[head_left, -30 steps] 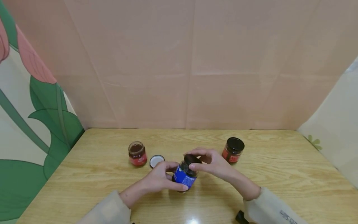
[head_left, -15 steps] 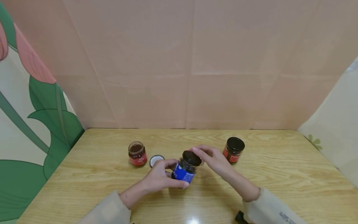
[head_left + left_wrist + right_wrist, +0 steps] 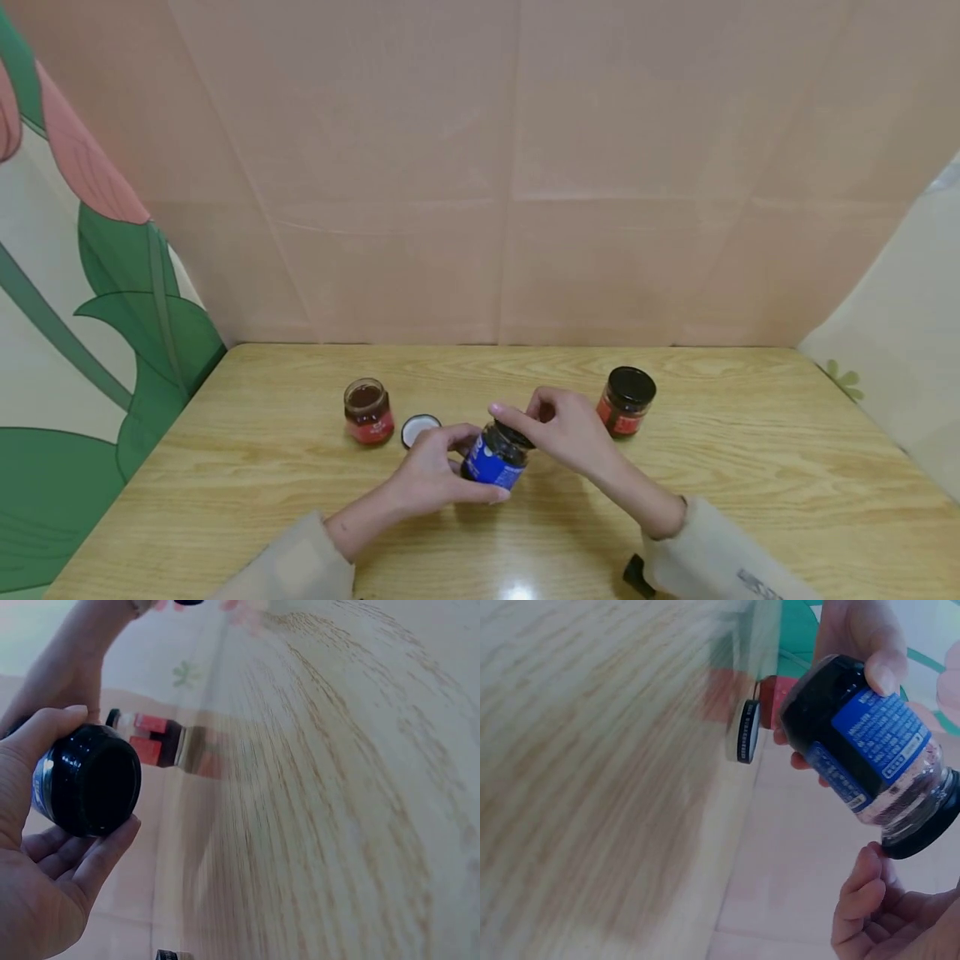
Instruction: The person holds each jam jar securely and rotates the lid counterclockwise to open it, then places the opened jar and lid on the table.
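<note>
Blue-labelled jar (image 3: 492,461) held above table (image 3: 750,450), left hand (image 3: 429,477) grip round body, right hand (image 3: 564,427) grip on black lid (image 3: 515,435)

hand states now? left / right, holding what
Left hand: closed around the blue-label jar, holding its body.
Right hand: fingers curled on the jar's black lid, gripping it.

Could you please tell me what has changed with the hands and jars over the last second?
The right hand shifted its fingers around the black lid of the blue-labelled jar, first opening over it, now curled on its rim. The left hand kept its hold on the jar, which stayed tilted. The open jar, loose lid and closed red jar stayed put on the table.
</note>
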Demonstrator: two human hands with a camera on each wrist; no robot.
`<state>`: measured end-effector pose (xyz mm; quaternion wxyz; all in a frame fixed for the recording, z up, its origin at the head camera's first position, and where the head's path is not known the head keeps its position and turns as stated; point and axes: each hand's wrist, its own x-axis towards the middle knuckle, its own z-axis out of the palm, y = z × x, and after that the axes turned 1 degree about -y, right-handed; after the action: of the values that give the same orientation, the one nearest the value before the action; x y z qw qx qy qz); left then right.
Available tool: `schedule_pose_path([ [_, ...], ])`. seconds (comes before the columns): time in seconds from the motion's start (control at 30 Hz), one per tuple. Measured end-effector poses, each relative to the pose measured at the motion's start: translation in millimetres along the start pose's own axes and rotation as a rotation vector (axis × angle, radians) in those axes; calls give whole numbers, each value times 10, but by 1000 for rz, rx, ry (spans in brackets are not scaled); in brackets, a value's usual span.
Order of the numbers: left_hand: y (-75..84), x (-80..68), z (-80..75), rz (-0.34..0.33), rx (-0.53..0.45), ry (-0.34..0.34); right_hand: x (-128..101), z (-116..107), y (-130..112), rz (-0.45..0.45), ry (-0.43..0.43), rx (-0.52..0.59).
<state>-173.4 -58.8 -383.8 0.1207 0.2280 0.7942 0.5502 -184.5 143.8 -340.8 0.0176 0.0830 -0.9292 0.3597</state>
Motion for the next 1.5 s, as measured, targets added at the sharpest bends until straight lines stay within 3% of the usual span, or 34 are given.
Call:
schedule_pose_path([
  [0.27, -26, -13, 20, -1, 23, 8, 3, -28, -55, 8, -20, -110],
  [0.63, -28, -34, 25, -13, 50, -8, -8, -92, -35, 4, -180, 32],
  [1.23, -26, -51, -3, -22, 21, -8, 54, -183, 118, -264, -318, 161],
  [1.5, -37, -44, -15, -20, 48, 4, 99, -236, 184, -334, -392, 215],
])
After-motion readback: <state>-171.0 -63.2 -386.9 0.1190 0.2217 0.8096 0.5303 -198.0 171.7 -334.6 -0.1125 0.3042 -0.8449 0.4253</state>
